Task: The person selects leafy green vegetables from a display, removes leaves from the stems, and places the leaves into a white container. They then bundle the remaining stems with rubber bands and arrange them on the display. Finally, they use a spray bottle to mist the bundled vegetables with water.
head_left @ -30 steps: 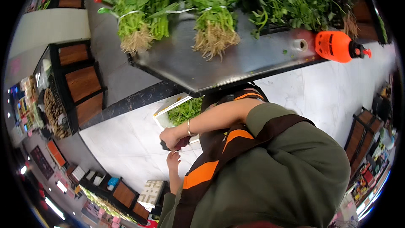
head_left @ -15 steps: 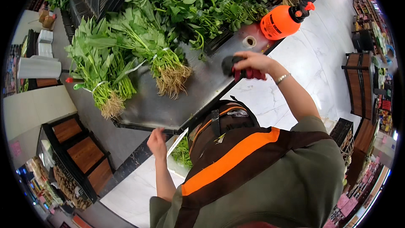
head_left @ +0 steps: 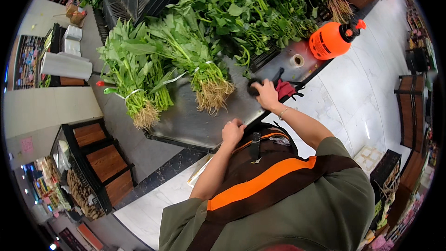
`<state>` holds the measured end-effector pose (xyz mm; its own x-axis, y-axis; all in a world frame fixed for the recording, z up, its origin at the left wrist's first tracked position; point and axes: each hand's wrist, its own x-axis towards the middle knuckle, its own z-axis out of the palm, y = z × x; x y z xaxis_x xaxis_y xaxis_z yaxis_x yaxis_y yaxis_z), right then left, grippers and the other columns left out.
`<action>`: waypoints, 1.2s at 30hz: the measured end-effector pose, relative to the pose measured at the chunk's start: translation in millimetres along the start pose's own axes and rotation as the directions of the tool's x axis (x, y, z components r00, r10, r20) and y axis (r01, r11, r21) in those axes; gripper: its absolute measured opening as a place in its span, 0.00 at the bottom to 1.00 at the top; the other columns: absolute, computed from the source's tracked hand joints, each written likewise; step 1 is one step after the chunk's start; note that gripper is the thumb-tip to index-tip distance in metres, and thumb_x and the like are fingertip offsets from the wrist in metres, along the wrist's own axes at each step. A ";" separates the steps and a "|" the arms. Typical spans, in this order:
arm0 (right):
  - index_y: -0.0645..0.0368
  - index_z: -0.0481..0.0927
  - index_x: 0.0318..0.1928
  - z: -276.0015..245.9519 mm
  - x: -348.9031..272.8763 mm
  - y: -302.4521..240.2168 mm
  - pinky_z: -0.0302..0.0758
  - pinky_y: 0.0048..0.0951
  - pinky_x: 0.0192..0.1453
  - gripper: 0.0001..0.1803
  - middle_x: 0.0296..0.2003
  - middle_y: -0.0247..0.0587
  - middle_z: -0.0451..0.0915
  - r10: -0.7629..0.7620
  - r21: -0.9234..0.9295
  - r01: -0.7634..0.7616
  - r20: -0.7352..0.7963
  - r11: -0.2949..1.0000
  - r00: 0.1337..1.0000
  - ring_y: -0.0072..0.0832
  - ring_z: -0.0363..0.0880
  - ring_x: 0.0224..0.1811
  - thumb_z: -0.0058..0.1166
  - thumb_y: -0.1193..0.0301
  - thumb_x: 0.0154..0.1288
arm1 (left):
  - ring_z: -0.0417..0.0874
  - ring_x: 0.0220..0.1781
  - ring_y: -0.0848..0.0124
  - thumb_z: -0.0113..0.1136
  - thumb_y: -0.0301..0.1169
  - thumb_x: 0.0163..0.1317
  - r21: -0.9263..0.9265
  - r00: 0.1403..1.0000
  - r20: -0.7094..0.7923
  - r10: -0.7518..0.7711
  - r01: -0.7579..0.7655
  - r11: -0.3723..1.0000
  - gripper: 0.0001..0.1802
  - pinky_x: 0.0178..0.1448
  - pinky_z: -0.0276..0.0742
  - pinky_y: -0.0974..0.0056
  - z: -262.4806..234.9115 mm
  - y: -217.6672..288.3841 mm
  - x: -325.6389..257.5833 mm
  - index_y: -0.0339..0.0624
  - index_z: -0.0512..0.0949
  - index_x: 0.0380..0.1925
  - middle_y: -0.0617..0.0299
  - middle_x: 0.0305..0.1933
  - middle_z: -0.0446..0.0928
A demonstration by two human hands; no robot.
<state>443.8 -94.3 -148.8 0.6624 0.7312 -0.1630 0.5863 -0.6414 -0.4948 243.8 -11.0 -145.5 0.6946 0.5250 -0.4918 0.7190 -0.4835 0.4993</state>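
My right hand is at the front edge of the metal table, its fingers closed on the black part of a pair of gloves. The gloves are dark red with black fingers and hang partly over the edge. My left hand is at the same edge, nearer me, with curled fingers; whether they hold anything is hidden. Two tied bunches of leafy greens with pale roots lie beyond, one bunch in the middle and another bunch further left.
An orange spray bottle and a small tape roll stand at the table's right end. Loose greens are heaped along the back beside black crates. A roll of plastic bags is at the far left. White tiled floor lies to the right.
My right hand has brought the gloves down from beside the edge onto the table. My left hand has moved right and up to the table edge. The view has shifted, so the table sits further right.
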 end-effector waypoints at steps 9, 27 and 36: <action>0.46 0.80 0.44 -101.5 34.1 43.1 0.73 0.41 0.50 0.21 0.40 0.47 0.75 -0.113 -0.083 0.141 0.279 0.986 0.954 0.46 0.75 0.46 0.55 0.75 0.46 | 0.83 0.39 0.58 0.69 0.31 0.49 -0.339 0.974 0.191 0.123 -0.052 0.939 0.13 0.47 0.78 0.60 -17.2 -32.1 -3.4 0.44 0.85 0.37 0.53 0.37 0.82; 0.48 0.84 0.37 66.2 -45.1 -123.9 0.79 0.43 0.41 0.10 0.32 0.49 0.83 -0.345 -0.140 0.515 0.593 0.846 0.728 0.46 0.83 0.39 0.55 0.64 0.54 | 0.82 0.36 0.56 0.64 0.26 0.50 -0.248 0.932 -0.340 0.123 -0.215 0.945 0.05 0.41 0.76 0.58 -43.7 -75.3 -65.8 0.41 0.82 0.29 0.53 0.31 0.80; 0.50 0.79 0.53 111.6 -21.7 -191.0 0.78 0.39 0.46 0.29 0.39 0.48 0.83 -0.428 0.333 0.302 0.835 0.893 0.345 0.40 0.82 0.42 0.66 0.58 0.48 | 0.83 0.34 0.71 0.62 0.32 0.58 -0.599 0.832 0.028 -0.554 0.457 0.657 0.11 0.41 0.76 0.68 11.6 -158.7 -305.5 0.40 0.83 0.39 0.56 0.33 0.83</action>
<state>265.4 38.2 -146.0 -0.4115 0.7209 -0.5576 0.5688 -0.2749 -0.7751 -82.2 -102.7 -82.7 0.1808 0.6850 -0.7058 0.7758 0.3418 0.5304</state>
